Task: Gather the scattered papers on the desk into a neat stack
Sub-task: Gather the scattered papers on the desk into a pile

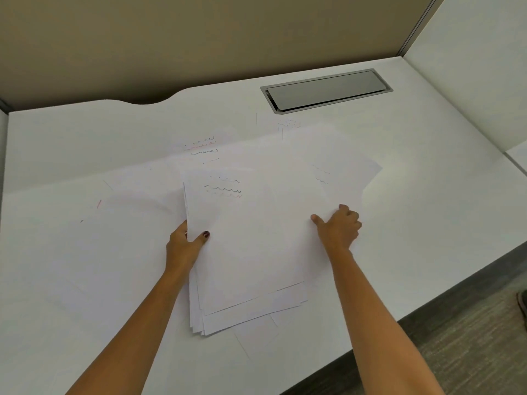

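Item: stack of white papers [251,252], lying roughly centre on a white worktop [413,223]; top sheet carries a few wavy pen lines, dark and red, near its far end. Lower edges of the stack are uneven, several sheets fanned out at the near left corner.

Left hand [184,246]: grips the stack's left edge, thumb with dark-painted nail on top of the top sheet, fingers tucked beneath and out of sight; clamped on the paper.

Right hand [339,226]: set at the stack's right edge, thumb pointing left across the top sheet, fingers [349,212] curled together over the edge; whether they pinch the sheets or only press on them cannot be told.

Loose sheets [128,195]: more white paper spread flat under and around the stack, to the left and far side, some with faint scribbles; edges hard to make out against the worktop.

Fixtures: grey metal cable hatch [326,91] set into the worktop, far right, well apart from the stack; beige partition [199,38] behind; carpet floor [470,352] at lower right
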Demonstrator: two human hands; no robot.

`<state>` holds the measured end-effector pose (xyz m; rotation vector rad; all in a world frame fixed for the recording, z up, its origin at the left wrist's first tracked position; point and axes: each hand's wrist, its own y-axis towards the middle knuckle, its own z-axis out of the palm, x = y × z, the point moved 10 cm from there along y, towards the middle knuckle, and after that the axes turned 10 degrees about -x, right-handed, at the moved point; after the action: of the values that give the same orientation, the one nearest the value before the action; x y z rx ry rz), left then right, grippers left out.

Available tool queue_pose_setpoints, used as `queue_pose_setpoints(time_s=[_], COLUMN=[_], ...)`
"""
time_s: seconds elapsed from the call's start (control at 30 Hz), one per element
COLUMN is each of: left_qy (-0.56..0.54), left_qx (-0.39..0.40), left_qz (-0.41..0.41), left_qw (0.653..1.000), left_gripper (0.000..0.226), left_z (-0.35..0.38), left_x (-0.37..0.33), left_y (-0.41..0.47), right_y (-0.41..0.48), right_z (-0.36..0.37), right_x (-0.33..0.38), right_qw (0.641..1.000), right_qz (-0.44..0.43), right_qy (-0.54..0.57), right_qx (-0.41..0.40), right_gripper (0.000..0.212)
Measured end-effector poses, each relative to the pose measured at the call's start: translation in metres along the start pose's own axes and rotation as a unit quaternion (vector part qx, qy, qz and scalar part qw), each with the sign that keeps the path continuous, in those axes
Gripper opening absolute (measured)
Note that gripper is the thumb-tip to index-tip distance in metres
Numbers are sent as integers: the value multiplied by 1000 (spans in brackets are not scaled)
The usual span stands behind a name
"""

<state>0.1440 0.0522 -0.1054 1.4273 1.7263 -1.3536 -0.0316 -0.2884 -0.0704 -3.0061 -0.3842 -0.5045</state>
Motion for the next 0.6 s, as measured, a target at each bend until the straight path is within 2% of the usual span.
queue_pose_setpoints(time_s=[0.07, 0.13, 0.23, 0.3, 0.37, 0.43, 0.5, 0.53, 0.6], left_qy=[-3, -3, -1, -3, -7, -12, -13, -14, -19], left_qx=[0, 0, 2, 1, -1, 1, 4, 6, 8], left_qz=[-2, -2, 0, 1, 1, -3, -6, -8, -13], left_qw=[1000, 1000, 1000, 1000, 1000, 1000, 1000, 1000, 1000], left_gripper=[46, 46, 47, 46, 45, 43, 42, 42, 44], left_z=[0, 1, 2, 3, 2, 2, 2, 2, 2], left_x=[1, 1, -1, -2, -2, 1, 3, 4, 6], left_y=[1, 2, 2, 4, 5, 6, 7, 8, 9], right_y=[3, 5, 7, 7, 5, -1, -10, -13, -13], right_z=[0, -2, 3, 0, -17, -50, -86, -98, -99], right_x=[4, 5, -3, -1, 6, 12, 11, 6, -7], right_qw=[997, 996, 997, 994, 994, 984, 946, 919, 867], right_qz=[-16, -6, 44, 42, 14, -1, -2, 7, 56], right_qy=[-71, -82, -7, 67, 109, 151, 247, 306, 437], right_qx=[14, 22, 64, 72, 20, -91, -212, -247, -235], right_gripper=[83, 85, 76, 56, 36, 24, 19, 18, 19])
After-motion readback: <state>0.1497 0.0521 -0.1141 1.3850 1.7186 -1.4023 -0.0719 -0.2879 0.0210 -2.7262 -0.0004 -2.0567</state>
